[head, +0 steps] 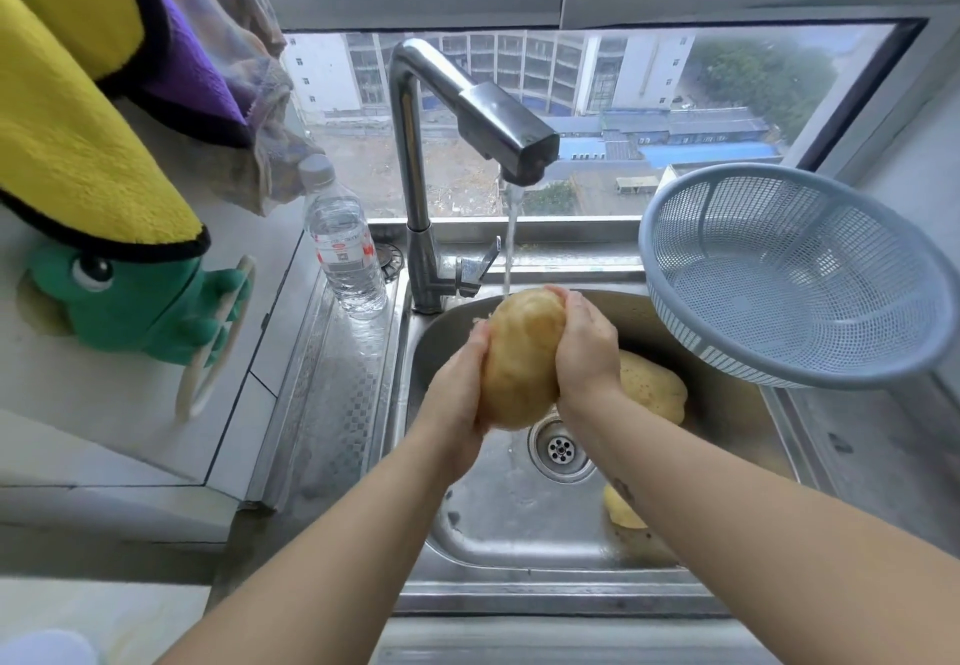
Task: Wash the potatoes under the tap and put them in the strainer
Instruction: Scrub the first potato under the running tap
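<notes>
Steel sink below a window: my left hand and right hand clasp one potato under the running tap (blue strainer sits beside, tilted).

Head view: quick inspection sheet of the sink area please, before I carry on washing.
Surface: steel sink, wet, drain uncovered.
Job's things: held potato under the running tap; second potato and third potato lie in the sink; strainer empty, tilted at the sink's right.
Clutter: water bottle, green frog holder, yellow cloth, purple cloth on the left.
Hands: left hand and right hand both grip the held potato.
Cables: nothing seen.
Surroundings: window behind the tap, buildings outside.
</notes>
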Available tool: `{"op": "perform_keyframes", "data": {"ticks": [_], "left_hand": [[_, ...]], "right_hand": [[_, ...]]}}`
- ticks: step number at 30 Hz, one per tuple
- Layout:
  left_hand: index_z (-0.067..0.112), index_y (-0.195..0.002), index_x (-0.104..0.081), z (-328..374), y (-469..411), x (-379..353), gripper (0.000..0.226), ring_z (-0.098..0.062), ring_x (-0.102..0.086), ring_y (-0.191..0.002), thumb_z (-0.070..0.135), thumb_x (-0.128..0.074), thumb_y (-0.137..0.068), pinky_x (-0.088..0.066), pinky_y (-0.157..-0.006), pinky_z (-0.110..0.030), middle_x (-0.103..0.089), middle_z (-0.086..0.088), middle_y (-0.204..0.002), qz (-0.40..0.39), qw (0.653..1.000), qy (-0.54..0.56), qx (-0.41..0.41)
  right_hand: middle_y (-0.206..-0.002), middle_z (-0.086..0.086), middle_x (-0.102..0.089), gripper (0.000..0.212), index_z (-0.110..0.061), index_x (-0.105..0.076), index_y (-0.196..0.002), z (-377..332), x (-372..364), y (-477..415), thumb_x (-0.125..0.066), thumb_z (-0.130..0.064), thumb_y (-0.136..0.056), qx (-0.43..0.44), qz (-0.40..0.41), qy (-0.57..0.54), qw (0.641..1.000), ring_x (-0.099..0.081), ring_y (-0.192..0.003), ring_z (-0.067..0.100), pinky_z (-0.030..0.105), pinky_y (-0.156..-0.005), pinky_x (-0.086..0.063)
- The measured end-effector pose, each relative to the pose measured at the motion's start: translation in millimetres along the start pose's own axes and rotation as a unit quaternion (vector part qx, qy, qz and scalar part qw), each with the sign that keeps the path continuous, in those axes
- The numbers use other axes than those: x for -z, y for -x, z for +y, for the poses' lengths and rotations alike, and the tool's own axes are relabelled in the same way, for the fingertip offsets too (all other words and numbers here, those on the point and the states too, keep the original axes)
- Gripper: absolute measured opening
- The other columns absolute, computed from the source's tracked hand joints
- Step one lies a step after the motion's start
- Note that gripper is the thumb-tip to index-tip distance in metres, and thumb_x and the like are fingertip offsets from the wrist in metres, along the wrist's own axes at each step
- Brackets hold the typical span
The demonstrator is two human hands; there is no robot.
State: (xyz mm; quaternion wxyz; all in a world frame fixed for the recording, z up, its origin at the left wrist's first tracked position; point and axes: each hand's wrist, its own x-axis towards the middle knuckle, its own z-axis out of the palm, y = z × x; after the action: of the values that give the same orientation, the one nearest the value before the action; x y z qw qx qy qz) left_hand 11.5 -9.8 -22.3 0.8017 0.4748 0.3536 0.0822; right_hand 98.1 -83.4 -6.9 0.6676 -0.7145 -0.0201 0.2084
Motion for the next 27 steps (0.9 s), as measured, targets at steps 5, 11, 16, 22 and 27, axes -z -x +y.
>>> {"op": "perform_keyframes", "data": {"ticks": [5,11,16,22,27], "left_hand": [[0.033,-0.111,-0.064,13,14,-2,0.035,-0.022,-0.070,-0.093,0.055,-0.046,-0.091,-0.059,-0.074,-0.046,-0.073,-0.002,-0.108,-0.051,0.998,-0.006,-0.033],[0.033,-0.116,-0.061,21,12,-2,0.039,-0.025,-0.070,-0.095,0.057,-0.044,-0.091,-0.059,-0.070,-0.044,-0.071,-0.003,-0.112,-0.040,0.996,-0.039,-0.076],[0.033,-0.112,-0.063,20,15,-3,0.037,-0.021,-0.071,-0.094,0.056,-0.041,-0.094,-0.059,-0.065,-0.044,-0.072,-0.001,-0.109,-0.043,0.998,0.037,-0.008],[0.036,-0.104,-0.065,18,18,-2,0.033,-0.016,-0.070,-0.089,0.055,-0.040,-0.095,-0.059,-0.066,-0.040,-0.073,0.005,-0.102,-0.062,0.997,-0.036,-0.027],[0.034,-0.107,-0.063,22,19,7,0.029,-0.019,-0.069,-0.082,0.047,-0.038,-0.098,-0.059,-0.065,-0.042,-0.070,-0.004,-0.102,-0.073,0.994,-0.078,-0.034]], "right_hand": [[-0.102,-0.003,-0.068,0.031,-0.022,-0.066,-0.101,-16,-8,1,-0.041,-0.039,-0.099,0.034,-0.039,0.033,0.998,-0.061,-0.103,0.016,0.036,-0.100,-0.046],[-0.118,0.008,-0.062,0.045,-0.013,-0.065,-0.118,-15,-2,2,-0.054,-0.042,-0.086,0.334,-0.080,0.271,0.899,-0.055,-0.110,0.019,0.032,-0.099,-0.042],[-0.137,0.014,-0.051,0.046,-0.017,-0.061,-0.127,3,16,1,-0.040,-0.043,-0.095,0.515,-0.129,0.411,0.741,-0.037,-0.133,0.033,0.049,-0.112,-0.029],[-0.126,0.005,-0.059,0.043,-0.019,-0.064,-0.120,-2,16,5,-0.036,-0.037,-0.094,0.453,-0.128,0.413,0.780,-0.047,-0.125,0.025,0.045,-0.103,-0.041],[-0.098,0.007,-0.068,0.031,-0.008,-0.070,-0.093,-34,-8,-9,-0.045,-0.027,-0.092,0.243,-0.168,0.399,0.868,-0.059,-0.090,0.024,0.037,-0.078,-0.047]]}}
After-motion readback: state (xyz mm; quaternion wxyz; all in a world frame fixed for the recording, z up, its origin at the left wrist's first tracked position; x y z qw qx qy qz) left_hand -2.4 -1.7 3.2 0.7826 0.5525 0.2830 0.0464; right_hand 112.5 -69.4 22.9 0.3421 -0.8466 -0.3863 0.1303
